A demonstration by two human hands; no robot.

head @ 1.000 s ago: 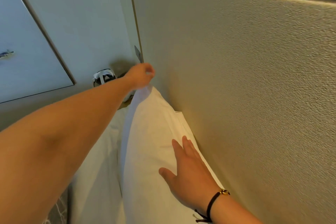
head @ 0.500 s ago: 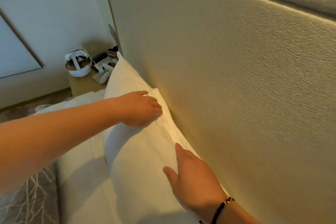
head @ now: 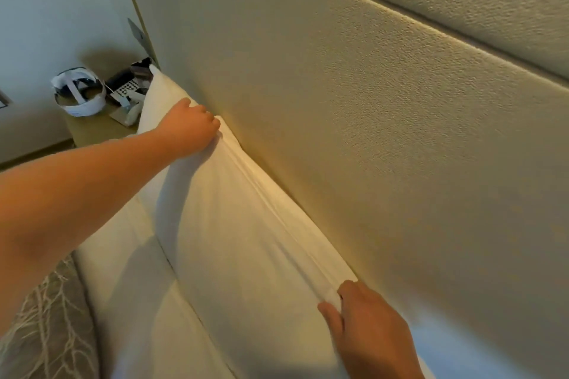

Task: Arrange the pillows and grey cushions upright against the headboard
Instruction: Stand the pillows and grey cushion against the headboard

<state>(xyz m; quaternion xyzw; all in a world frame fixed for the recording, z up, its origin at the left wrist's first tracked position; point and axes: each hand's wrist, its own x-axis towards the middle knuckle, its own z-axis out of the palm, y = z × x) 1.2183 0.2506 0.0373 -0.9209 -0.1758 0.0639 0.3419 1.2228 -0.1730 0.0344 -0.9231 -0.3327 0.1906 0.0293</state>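
Observation:
A white pillow [head: 234, 224] stands upright along the beige textured headboard [head: 369, 117], leaning on it. My left hand [head: 189, 129] is closed on the pillow's top edge near its far end. My right hand [head: 369, 329] pinches the top seam at the near end, thumb and fingers on the fabric. No grey cushion is in view.
White bedding [head: 129, 271] lies in front of the pillow. A patterned throw [head: 46, 332] shows at the lower left. Beyond the pillow a wooden nightstand [head: 89, 129] carries a white headset [head: 78, 94], a phone [head: 124, 84] and small items.
My left hand went from the pillow's far corner to the middle, then back along the top edge. My right hand slid from the pillow's face to its near top seam and pinched it.

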